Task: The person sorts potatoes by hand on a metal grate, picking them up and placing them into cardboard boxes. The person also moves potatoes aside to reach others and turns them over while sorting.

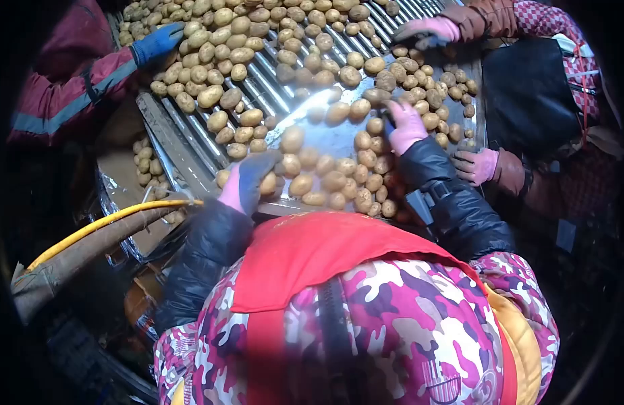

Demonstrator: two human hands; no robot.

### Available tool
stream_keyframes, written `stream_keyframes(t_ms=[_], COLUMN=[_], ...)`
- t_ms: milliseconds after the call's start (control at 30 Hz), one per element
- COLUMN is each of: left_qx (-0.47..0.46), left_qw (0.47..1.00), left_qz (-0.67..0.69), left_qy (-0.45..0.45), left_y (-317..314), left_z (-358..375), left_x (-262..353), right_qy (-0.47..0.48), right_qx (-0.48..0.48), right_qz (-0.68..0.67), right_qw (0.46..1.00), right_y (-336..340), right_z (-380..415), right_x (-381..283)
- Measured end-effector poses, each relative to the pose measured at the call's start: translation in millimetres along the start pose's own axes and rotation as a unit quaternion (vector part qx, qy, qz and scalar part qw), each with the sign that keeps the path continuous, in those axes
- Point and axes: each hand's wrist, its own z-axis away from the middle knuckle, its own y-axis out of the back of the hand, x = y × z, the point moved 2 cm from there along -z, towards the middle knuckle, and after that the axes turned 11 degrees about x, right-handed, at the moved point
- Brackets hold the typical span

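Observation:
My left hand (pixel 251 179), in a pink and grey work glove, is at the near left of the sorting table (pixel 312 108). Its fingers and thumb curve around a potato (pixel 268 183). Further right, my right hand (pixel 404 126), in a pink glove with a dark palm, reaches over the metal surface. Its fingers are extended beside several potatoes, and I see nothing held in them. Loose potatoes (pixel 333 180) lie between my hands, some of them blurred.
A co-worker's blue-gloved hand (pixel 158 42) touches potatoes at the far left. Another person's pink-gloved hands (pixel 430 30) are at the right side. Metal rollers (pixel 258 74) carry many potatoes at the back. A yellow hose (pixel 109 219) curves at the left.

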Motion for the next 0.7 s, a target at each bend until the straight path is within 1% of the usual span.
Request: stream_keyframes(t_ms=[33, 67, 100, 133, 167, 200, 233, 300, 333, 367, 433, 467, 500, 533, 567, 600, 633, 667, 700], left_qx=[0.005, -0.051, 0.029, 0.079, 0.124, 0.115, 0.07, -0.007, 0.007, 0.006, 0.001, -0.02, -0.033, -0.046, -0.058, -0.041, -0.041, -0.037, -0.035], left_qw=[1.0, 0.994, 0.977, 0.893, 0.749, 0.63, 0.56, 0.484, 0.505, 0.514, 0.528, 0.528, 0.532, 0.538, 0.546, 0.558, 0.567, 0.57, 0.575], left_qz=[-0.008, -0.062, -0.185, -0.338, -0.472, -0.56, -0.642, -0.752, -0.758, -0.761, -0.77, -0.766, -0.76, -0.752, -0.742, -0.718, -0.689, -0.663, -0.633], left_qy=[0.022, -0.07, -0.103, -0.286, -0.449, -0.526, -0.519, -0.446, -0.413, -0.396, -0.358, -0.365, -0.372, -0.377, -0.384, -0.414, -0.45, -0.483, -0.517], left_y=[-3, 2, -7, -13, -18, -22, -33, -50, -54, -55, -52, -50, -45, -40, -36, -32, -27, -20, -15], left_z=[-2, -17, -22, -25, -24, -29, -34, -43, -46, -50, -56, -55, -53, -49, -46, -44, -42, -40, -37], left_x=[6, 11, 7, 26, 42, 41, 38, 25, 20, 20, 28, 32, 38, 43, 44, 39, 34, 31, 29], right_qy=[0.03, 0.03, 0.02, 0.017, 0.013, 0.073, 0.071, 0.063, 0.081, 0.076, 0.049, 0.02, -0.033, -0.088, -0.138, -0.073, -0.128, -0.17, -0.324], right_qx=[0.062, 0.074, 0.044, 0.041, 0.037, 0.073, 0.014, -0.103, -0.088, -0.09, -0.142, -0.141, -0.167, -0.11, -0.049, 0.028, 0.071, 0.122, 0.133], right_qz=[-0.053, -0.013, -0.03, -0.029, -0.03, 0.015, 0.025, 0.044, 0.052, 0.047, 0.011, -0.047, -0.179, -0.289, -0.39, -0.411, -0.503, -0.589, -0.707], right_qw=[0.996, 0.997, 0.998, 0.999, 0.999, 0.995, 0.997, 0.992, 0.991, 0.992, 0.989, 0.989, 0.969, 0.947, 0.909, 0.908, 0.852, 0.781, 0.614], right_y=[-5, -11, -3, -3, -8, -10, -6, 4, -6, -12, -24, -26, -8, -13, -14, 0, 15, 29, 49], right_z=[9, 17, 34, 29, 28, 33, 27, 13, 4, -4, -21, -28, -33, -34, -33, -26, -20, -14, -3], right_x=[-10, -19, -25, -40, -52, -59, -67, -82, -83, -82, -77, -73, -65, -40, -15, 4, 11, 19, 14])
